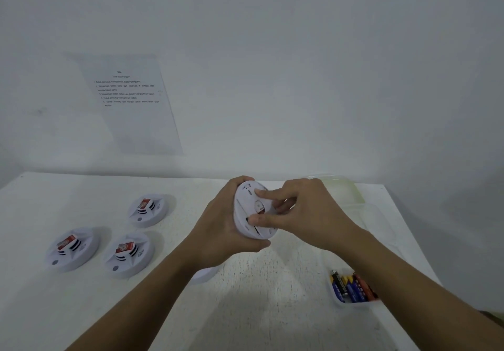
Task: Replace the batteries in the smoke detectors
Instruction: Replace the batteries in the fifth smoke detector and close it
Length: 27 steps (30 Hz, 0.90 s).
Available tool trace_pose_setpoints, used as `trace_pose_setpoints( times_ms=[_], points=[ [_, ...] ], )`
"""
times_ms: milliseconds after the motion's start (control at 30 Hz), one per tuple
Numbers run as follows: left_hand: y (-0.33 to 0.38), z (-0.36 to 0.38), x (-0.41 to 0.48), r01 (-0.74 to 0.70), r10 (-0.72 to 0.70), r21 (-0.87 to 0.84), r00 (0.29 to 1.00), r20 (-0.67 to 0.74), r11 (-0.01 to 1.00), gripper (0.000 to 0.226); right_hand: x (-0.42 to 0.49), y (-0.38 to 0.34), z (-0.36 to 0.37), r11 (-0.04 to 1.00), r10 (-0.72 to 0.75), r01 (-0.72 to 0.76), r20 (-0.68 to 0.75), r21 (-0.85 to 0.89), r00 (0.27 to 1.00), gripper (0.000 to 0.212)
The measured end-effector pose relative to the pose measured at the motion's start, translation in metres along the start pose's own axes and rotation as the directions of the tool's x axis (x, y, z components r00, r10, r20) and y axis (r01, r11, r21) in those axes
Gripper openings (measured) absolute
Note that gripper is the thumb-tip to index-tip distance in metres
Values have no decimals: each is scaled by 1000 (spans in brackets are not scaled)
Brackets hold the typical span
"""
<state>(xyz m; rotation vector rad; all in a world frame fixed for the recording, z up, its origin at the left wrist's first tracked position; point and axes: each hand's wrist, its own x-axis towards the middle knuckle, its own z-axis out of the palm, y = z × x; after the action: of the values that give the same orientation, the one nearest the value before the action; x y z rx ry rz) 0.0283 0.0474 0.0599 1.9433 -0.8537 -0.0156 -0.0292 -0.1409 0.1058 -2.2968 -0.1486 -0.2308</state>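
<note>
While the left hand cups the held detector from behind, fingers curled round its rim, the unit stands on edge above the table, mid-frame, back face toward the camera. Held detector: white round disc, flat back, small round label near centre, moulded slots, a dark gap at the lower-left seam. Right hand pinches at that back face, forefinger tip high, thumb tip low, other fingers curled.

Detectors counted: four. One in hand; three other detectors lie on the table's left side, apart from each other, each white with black vent slits and a red-and-white label on the raised centre.

Batteries: black, yellow, blue and red cells packed in one small clear tray at right, partly under the right forearm; exact count cannot be told.

One printed sheet on the wall. One clear tub beyond the right hand.
</note>
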Motion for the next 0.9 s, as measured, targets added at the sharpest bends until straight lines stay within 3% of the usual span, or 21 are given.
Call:
trace_pose_setpoints(
  times_ms=[267,400,533,667,900],
  points=[
    [12,-8,8,-45,46,-30,999,14,999,78,10,5,0,993,-35,46,-98,108,995,57],
    [13,-8,7,-33,32,-68,999,-15,997,77,11,11,-4,990,-84,93,-90,110,992,45],
    [16,-10,7,-40,37,-93,999,-39,995,80,11,19,-6,971,-73,87,-70,221,995,30],
    [17,-10,6,-33,33,-124,999,-7,992,83,11,25,-9,937,-18,33,-46,348,999,35],
    [20,-10,9,-53,50,-120,998,-23,991,84,13,25,-6,941,-83,106,-85,322,993,49]
  ],
)
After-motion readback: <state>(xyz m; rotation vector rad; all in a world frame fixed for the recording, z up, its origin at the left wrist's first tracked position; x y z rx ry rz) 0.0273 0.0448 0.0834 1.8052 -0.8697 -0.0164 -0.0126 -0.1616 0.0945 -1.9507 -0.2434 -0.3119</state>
